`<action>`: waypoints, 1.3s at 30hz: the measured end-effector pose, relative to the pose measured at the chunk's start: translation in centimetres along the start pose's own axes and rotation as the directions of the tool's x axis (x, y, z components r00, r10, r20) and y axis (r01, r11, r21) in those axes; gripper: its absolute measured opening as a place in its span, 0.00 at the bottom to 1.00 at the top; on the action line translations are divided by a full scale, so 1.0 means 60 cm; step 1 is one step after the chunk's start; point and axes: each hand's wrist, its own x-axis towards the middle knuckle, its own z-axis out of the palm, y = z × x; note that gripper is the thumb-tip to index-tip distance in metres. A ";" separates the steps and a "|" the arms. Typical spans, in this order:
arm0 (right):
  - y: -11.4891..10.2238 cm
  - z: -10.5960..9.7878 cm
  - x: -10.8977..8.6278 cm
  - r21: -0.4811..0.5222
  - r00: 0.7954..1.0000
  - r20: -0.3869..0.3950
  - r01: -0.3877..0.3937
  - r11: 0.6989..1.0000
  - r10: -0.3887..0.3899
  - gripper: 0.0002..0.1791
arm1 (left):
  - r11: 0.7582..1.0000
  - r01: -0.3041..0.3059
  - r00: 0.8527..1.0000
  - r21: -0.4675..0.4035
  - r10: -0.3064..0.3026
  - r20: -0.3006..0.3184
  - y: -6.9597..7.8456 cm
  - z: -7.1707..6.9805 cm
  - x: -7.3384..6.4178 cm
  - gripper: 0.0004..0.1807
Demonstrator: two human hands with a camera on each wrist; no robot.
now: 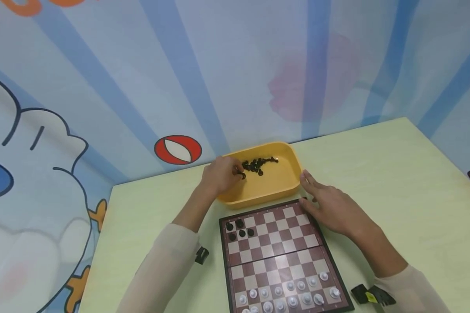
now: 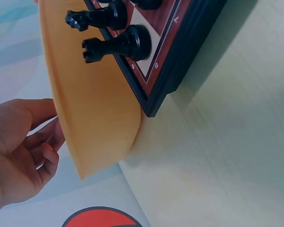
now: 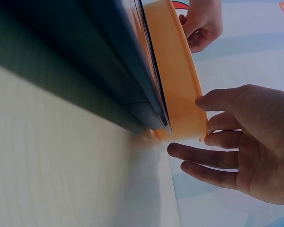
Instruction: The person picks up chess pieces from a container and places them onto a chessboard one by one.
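My left hand (image 1: pixel 220 174) reaches over the near-left side of the yellow tray (image 1: pixel 272 191), a small black chess piece (image 1: pixel 241 175) pinched at its fingertips. More black chess pieces (image 1: pixel 255 165) lie in a heap in the tray. On the right, my right hand (image 1: pixel 333 208) has its fingers extended at the tray's rim, thumb by the far right corner of the chessboard (image 1: pixel 272 252). Several black pieces stand in the board's far left corner, among them a rook (image 2: pixel 120 45) and a knight (image 2: pixel 99 18) in the left wrist view. White pieces (image 1: pixel 292 301) stand along the near side.
All this is on a pale yellow-green table (image 1: pixel 376 174) against a blue-striped cartoon wall (image 1: pixel 239 65). A dark strap piece (image 1: pixel 201 255) shows by the left forearm, and a black strap with a yellow tag (image 1: pixel 371 297) by the right.
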 end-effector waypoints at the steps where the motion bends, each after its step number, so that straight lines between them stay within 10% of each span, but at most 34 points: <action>1: 0.001 -0.001 0.000 0.000 1.000 0.001 -0.001 1.000 0.001 0.37 | 1.000 -0.007 1.000 -0.002 0.007 -0.004 0.001 -0.001 -0.002 0.07; 23: 0.015 -0.007 -0.011 0.024 0.999 -0.011 -0.031 0.999 0.031 0.37 | 0.984 -0.106 0.979 -0.146 0.078 -0.189 0.051 -0.023 -0.097 0.10; 39: 0.014 -0.006 -0.011 0.022 0.999 -0.013 -0.030 0.999 0.030 0.37 | 0.958 -0.195 0.928 -0.208 0.112 -0.356 0.065 -0.021 -0.157 0.13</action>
